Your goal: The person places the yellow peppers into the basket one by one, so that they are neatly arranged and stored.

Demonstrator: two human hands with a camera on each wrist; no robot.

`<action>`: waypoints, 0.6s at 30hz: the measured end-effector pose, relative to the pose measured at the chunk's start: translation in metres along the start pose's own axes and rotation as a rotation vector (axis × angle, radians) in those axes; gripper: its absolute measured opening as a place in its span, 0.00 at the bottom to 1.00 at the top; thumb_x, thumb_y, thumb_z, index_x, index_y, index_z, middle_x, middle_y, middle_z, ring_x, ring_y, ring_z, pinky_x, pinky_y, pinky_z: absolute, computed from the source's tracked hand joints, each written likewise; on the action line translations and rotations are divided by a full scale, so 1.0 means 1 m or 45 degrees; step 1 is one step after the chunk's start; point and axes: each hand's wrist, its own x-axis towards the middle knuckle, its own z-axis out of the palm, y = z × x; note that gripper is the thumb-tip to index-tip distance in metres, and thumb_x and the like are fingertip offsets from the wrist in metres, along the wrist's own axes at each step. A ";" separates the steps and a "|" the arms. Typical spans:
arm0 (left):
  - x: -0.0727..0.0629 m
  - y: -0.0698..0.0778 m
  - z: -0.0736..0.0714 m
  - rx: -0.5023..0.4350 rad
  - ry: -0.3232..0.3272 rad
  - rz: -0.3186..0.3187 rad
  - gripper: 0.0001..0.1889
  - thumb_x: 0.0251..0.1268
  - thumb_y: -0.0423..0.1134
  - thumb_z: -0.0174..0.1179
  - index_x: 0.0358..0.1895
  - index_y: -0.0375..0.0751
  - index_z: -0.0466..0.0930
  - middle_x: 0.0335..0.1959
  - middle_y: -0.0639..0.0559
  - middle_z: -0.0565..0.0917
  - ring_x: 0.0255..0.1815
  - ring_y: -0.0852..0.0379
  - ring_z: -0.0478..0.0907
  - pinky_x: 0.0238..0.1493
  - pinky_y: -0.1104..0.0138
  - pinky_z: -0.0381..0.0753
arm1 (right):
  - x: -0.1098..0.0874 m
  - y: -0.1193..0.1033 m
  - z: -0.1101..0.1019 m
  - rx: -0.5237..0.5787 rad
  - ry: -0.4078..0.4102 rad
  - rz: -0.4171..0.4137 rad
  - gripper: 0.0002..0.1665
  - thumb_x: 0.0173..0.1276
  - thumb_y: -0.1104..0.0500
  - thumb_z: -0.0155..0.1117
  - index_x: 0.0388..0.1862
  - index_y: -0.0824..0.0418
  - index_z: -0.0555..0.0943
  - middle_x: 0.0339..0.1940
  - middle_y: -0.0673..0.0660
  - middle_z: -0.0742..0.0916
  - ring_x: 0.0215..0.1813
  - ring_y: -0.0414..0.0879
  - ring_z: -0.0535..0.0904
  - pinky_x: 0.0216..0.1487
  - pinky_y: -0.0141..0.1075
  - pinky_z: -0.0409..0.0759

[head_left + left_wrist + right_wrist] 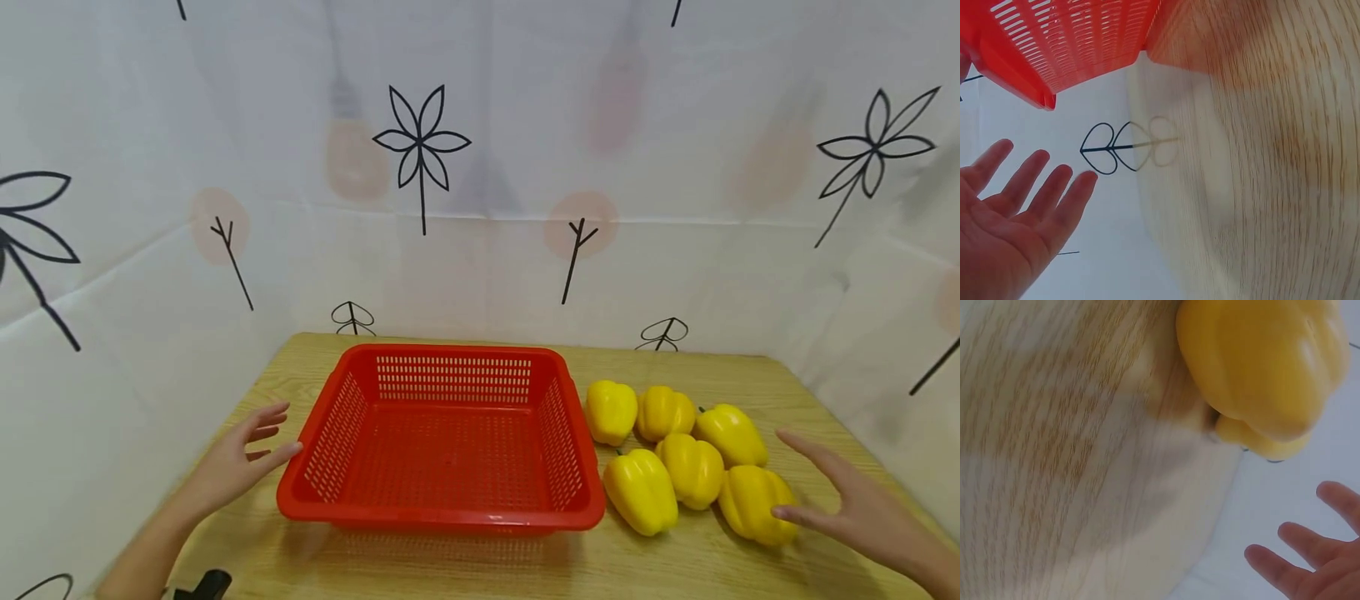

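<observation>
A red plastic basket (pixel 442 518) with slotted walls stands on the wooden table, nothing inside it. My left hand (pixel 238 458) is at its left side, thumb tip right at the rim, fingers spread and holding nothing; the left wrist view shows the same open palm (pixel 1016 219) beside the basket wall (pixel 1079 37). Several yellow bell peppers (pixel 690 471) lie grouped to the basket's right. Over the nearest right-hand pepper (pixel 753 504), my right hand (pixel 851 504) reaches with thumb and fingers apart, its thumb tip overlapping that pepper in the head view. Large in the right wrist view is a pepper (pixel 1260 362), above the extended fingers (pixel 1300 544).
The light wooden table (pixel 390 575) runs back to a white cloth (pixel 495 275) printed with flowers and twigs, which also hangs along both sides. A dark object (pixel 206 585) shows by the left forearm at the bottom edge.
</observation>
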 end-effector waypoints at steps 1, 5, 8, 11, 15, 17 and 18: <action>0.000 0.001 0.000 0.003 -0.004 -0.020 0.34 0.62 0.48 0.60 0.67 0.34 0.60 0.59 0.30 0.68 0.56 0.30 0.68 0.45 0.44 0.76 | 0.000 0.000 0.000 -0.005 -0.001 -0.004 0.56 0.54 0.55 0.73 0.74 0.61 0.50 0.65 0.78 0.61 0.58 0.79 0.57 0.43 0.69 0.60; 0.001 0.001 0.002 -0.045 -0.025 -0.083 0.32 0.63 0.51 0.59 0.65 0.36 0.63 0.59 0.33 0.70 0.56 0.33 0.69 0.44 0.46 0.77 | 0.001 -0.001 0.002 -0.021 -0.010 -0.005 0.55 0.51 0.54 0.75 0.72 0.65 0.54 0.61 0.78 0.65 0.54 0.77 0.62 0.41 0.69 0.62; 0.002 0.002 0.003 -0.173 -0.049 -0.123 0.32 0.64 0.49 0.59 0.65 0.34 0.63 0.59 0.33 0.69 0.55 0.36 0.71 0.44 0.52 0.79 | 0.001 -0.001 0.004 -0.042 -0.026 0.010 0.55 0.51 0.53 0.75 0.71 0.67 0.55 0.60 0.78 0.67 0.52 0.77 0.63 0.39 0.69 0.65; 0.002 0.002 0.004 -0.292 -0.071 -0.133 0.32 0.64 0.46 0.59 0.65 0.32 0.61 0.59 0.31 0.68 0.52 0.40 0.74 0.41 0.58 0.81 | 0.002 -0.001 0.005 -0.041 -0.031 0.000 0.54 0.50 0.53 0.75 0.69 0.70 0.56 0.59 0.78 0.67 0.51 0.76 0.65 0.38 0.69 0.67; 0.003 0.001 0.005 -0.333 -0.089 -0.145 0.32 0.65 0.44 0.58 0.66 0.30 0.60 0.59 0.31 0.68 0.48 0.45 0.77 0.37 0.60 0.82 | 0.004 0.001 0.007 -0.018 -0.033 -0.032 0.53 0.49 0.55 0.76 0.67 0.72 0.58 0.59 0.78 0.68 0.50 0.75 0.66 0.37 0.68 0.69; 0.003 0.000 0.006 -0.349 -0.102 -0.179 0.32 0.65 0.45 0.58 0.67 0.31 0.60 0.58 0.32 0.69 0.46 0.48 0.78 0.36 0.60 0.82 | 0.004 0.002 0.009 0.005 -0.032 -0.046 0.52 0.49 0.55 0.76 0.67 0.71 0.59 0.64 0.71 0.67 0.50 0.75 0.66 0.37 0.68 0.69; 0.003 0.000 0.006 -0.353 -0.109 -0.191 0.32 0.65 0.45 0.58 0.67 0.32 0.59 0.57 0.33 0.69 0.45 0.49 0.79 0.35 0.60 0.82 | 0.004 0.002 0.010 0.018 -0.029 -0.055 0.52 0.49 0.56 0.76 0.68 0.70 0.59 0.65 0.66 0.67 0.50 0.75 0.66 0.37 0.67 0.69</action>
